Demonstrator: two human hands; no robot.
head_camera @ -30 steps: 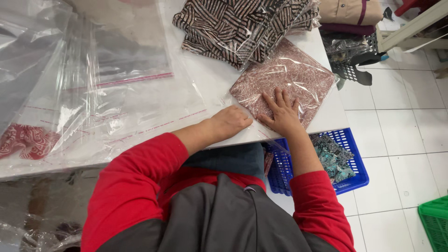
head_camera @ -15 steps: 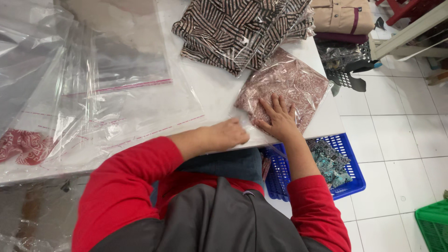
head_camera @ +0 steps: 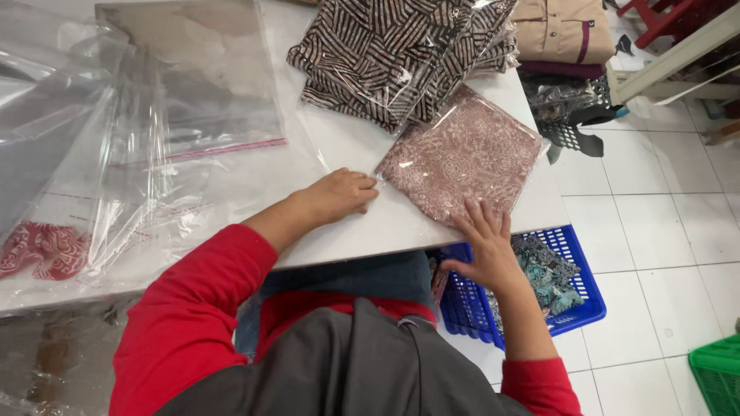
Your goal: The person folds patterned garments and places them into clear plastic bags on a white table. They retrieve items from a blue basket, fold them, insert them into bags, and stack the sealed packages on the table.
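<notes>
Pink cloth pack (head_camera: pixel 462 158) lies bagged at the tabletop's right edge. Left hand (head_camera: pixel 339 194) curled loosely, fingertips on its corner; right hand (head_camera: pixel 486 246) spread flat on the near edge, gripping nothing. Striped packs (head_camera: pixel 393 54) stacked behind; empty bags (head_camera: pixel 193 92) remain.

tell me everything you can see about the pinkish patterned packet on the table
The pinkish packet is folded cloth with a fine pale print, sealed in glossy clear plastic. It lies flat, turned cornerwise, near the white table's front edge. The left hand touches its left corner; the right hand's fingertips rest on its near edge.
</notes>
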